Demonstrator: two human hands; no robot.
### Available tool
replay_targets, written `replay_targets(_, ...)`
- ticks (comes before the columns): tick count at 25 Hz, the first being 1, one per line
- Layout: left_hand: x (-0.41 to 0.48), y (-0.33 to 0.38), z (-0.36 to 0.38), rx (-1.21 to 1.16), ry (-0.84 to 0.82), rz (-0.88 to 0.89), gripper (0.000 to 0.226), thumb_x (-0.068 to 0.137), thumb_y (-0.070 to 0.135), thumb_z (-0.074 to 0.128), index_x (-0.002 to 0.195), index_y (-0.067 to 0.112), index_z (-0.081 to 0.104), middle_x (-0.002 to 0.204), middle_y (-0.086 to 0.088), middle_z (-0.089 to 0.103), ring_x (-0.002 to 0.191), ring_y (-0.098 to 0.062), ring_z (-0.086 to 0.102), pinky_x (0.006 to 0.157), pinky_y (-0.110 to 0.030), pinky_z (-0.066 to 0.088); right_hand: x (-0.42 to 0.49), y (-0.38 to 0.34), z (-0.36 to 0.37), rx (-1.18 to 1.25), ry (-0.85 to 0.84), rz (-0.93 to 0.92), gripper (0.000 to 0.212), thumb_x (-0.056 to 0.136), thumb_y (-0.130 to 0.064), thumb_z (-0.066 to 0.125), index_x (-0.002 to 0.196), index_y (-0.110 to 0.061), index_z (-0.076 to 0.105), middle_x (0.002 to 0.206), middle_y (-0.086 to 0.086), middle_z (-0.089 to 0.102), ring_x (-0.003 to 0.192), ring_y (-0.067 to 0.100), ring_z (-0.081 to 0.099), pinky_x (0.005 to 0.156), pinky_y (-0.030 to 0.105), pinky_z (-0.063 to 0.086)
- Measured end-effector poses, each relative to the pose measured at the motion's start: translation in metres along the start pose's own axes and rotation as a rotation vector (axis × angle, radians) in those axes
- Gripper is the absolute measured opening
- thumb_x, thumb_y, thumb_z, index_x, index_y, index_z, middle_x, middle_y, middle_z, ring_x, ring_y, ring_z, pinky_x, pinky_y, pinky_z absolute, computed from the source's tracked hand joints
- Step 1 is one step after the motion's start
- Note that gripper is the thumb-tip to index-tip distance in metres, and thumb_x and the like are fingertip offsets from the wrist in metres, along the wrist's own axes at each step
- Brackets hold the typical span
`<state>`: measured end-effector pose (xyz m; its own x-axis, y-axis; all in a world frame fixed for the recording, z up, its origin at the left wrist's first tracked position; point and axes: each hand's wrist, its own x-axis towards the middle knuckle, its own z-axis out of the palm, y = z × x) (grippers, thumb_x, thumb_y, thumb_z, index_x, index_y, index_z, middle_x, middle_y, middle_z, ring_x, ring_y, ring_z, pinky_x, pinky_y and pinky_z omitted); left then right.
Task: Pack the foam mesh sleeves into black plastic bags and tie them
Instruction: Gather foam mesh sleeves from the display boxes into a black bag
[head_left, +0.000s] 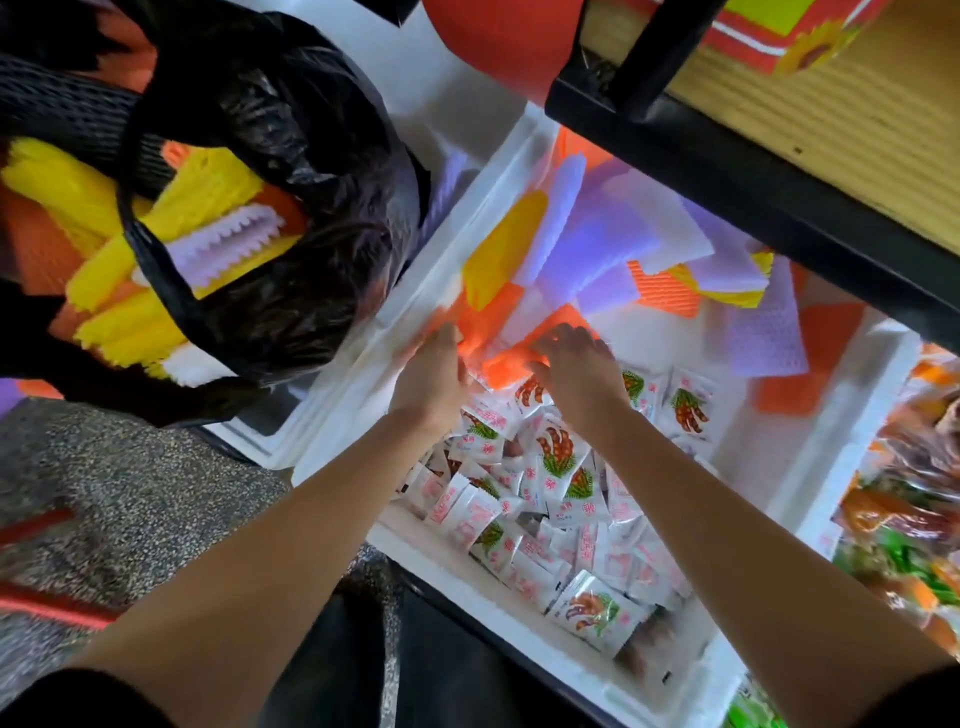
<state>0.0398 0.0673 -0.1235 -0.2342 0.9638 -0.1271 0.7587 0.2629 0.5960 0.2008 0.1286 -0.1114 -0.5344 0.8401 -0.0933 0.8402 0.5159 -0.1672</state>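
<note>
left hand (434, 374): on orange sleeves (501, 366) in foam box (358, 379), grip unclear to me
right hand (576, 364): grip curled round those sleeves

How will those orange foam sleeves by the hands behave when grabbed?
Probably light: the orange sleeves are thin open-mesh foam. Likely bendy yet springy, lying flat in a loose heap in the white box. The ribbed surface should resist slipping.

Speckled grey stone floor (130, 467) below; black-framed shelf (727, 171) with wooden board (857, 156) above.
</note>
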Motion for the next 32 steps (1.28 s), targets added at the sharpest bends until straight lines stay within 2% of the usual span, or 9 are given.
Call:
replay_targets(4, -0.032, 0.003, -0.018, -0.442, 0.071, -0.164, 0.007, 0.096, 0.003, 0.044, 0.101, 0.003, 0.040, 0.076, 0.005, 0.044, 0.065, -0.009, 0.049, 0.057, -0.010, 0.038, -0.036, -0.003, -0.023, 0.350, 0.177, 0.070, 0.033, 0.097, -0.034, 0.040, 0.104, -0.006, 0.058, 0.087, 0.009, 0.065, 0.077, 0.028, 0.063, 0.066, 0.037, 0.052)
replay_targets(7, -0.060, 0.005, -0.025, -0.698, -0.019, -0.269, 0.010, 0.099, 0.010, 0.043, 0.108, 0.013, 0.040, 0.081, 0.006, 0.052, 0.067, -0.009, 0.056, 0.069, -0.030, 0.053, -0.064, -0.012, -0.042, 0.666, 0.227, 0.197, 0.021, 0.099, -0.026, 0.042, 0.109, -0.009, 0.048, 0.076, -0.004, 0.057, 0.060, 0.008, 0.056, 0.054, 0.025, 0.046)
replay_targets(9, -0.075, 0.006, -0.026, -0.770, -0.123, -0.316, 0.012, 0.099, 0.015, 0.043, 0.107, 0.023, 0.047, 0.088, 0.005, 0.060, 0.082, -0.018, 0.061, 0.082, -0.044, 0.050, -0.077, -0.030, -0.048, 1.002, 0.185, 0.344, 0.016, 0.099, -0.021, 0.044, 0.108, -0.009, 0.047, 0.081, -0.005, 0.057, 0.070, 0.004, 0.058, 0.063, 0.024, 0.049)
replay_targets(12, -0.095, 0.015, -0.032, -0.894, -0.227, -0.372, 0.023, 0.096, 0.012, 0.039, 0.094, 0.027, 0.056, 0.086, 0.001, 0.062, 0.088, -0.021, 0.061, 0.085, -0.041, 0.047, -0.085, -0.054, -0.041, 1.410, -0.080, 0.549, 0.028, 0.096, -0.017, 0.048, 0.121, -0.005, 0.050, 0.105, 0.007, 0.064, 0.096, 0.021, 0.063, 0.086, 0.039, 0.054)
replay_targets(14, -0.106, 0.019, -0.040, -0.947, -0.338, -0.423, 0.020, 0.098, 0.022, 0.036, 0.096, 0.025, 0.055, 0.088, 0.002, 0.062, 0.093, -0.020, 0.063, 0.085, -0.040, 0.050, -0.087, -0.070, -0.032, 1.371, -0.106, 0.552, 0.032, 0.095, -0.016, 0.052, 0.124, -0.005, 0.051, 0.115, 0.010, 0.062, 0.102, 0.023, 0.062, 0.090, 0.043, 0.052)
replay_targets(19, -0.129, 0.006, -0.044, -1.061, -0.449, -0.325, 0.042, 0.088, 0.058, 0.049, 0.115, 0.027, 0.051, 0.105, 0.013, 0.069, 0.094, 0.000, 0.065, 0.073, -0.014, 0.052, -0.096, -0.095, -0.022, 1.166, -0.052, 0.475, 0.010, 0.094, -0.018, 0.054, 0.103, -0.014, 0.050, 0.099, -0.005, 0.057, 0.083, -0.001, 0.054, 0.064, 0.012, 0.046)
replay_targets(23, -0.129, -0.005, -0.040, -1.010, -0.317, -0.327, 0.016, 0.090, 0.018, 0.060, 0.104, 0.024, 0.054, 0.100, 0.003, 0.067, 0.081, -0.001, 0.067, 0.065, -0.012, 0.050, -0.108, -0.104, -0.013, 1.186, 0.095, 0.452, 0.018, 0.088, -0.010, 0.062, 0.093, -0.020, 0.048, 0.101, -0.002, 0.059, 0.073, -0.004, 0.062, 0.060, 0.016, 0.052)
replay_targets(26, -0.124, -0.012, -0.040, -0.957, -0.260, -0.283, 0.014, 0.090, 0.014, 0.060, 0.101, 0.023, 0.056, 0.096, 0.006, 0.068, 0.080, -0.002, 0.067, 0.064, -0.013, 0.051, -0.108, -0.102, -0.013, 1.159, 0.084, 0.418, 0.029, 0.087, -0.014, 0.064, 0.107, -0.022, 0.044, 0.107, -0.007, 0.059, 0.084, -0.001, 0.063, 0.060, 0.012, 0.051)
replay_targets(32, -0.096, -0.024, -0.038, -0.833, -0.144, -0.274, 0.012, 0.090, 0.017, 0.060, 0.097, 0.017, 0.051, 0.093, 0.000, 0.064, 0.081, -0.011, 0.063, 0.058, -0.016, 0.047, -0.036, -0.066, -0.014, 0.765, 0.273, 0.293, 0.065, 0.083, -0.026, 0.069, 0.135, -0.004, 0.035, 0.130, 0.008, 0.047, 0.122, 0.020, 0.046, 0.104, 0.029, 0.037)
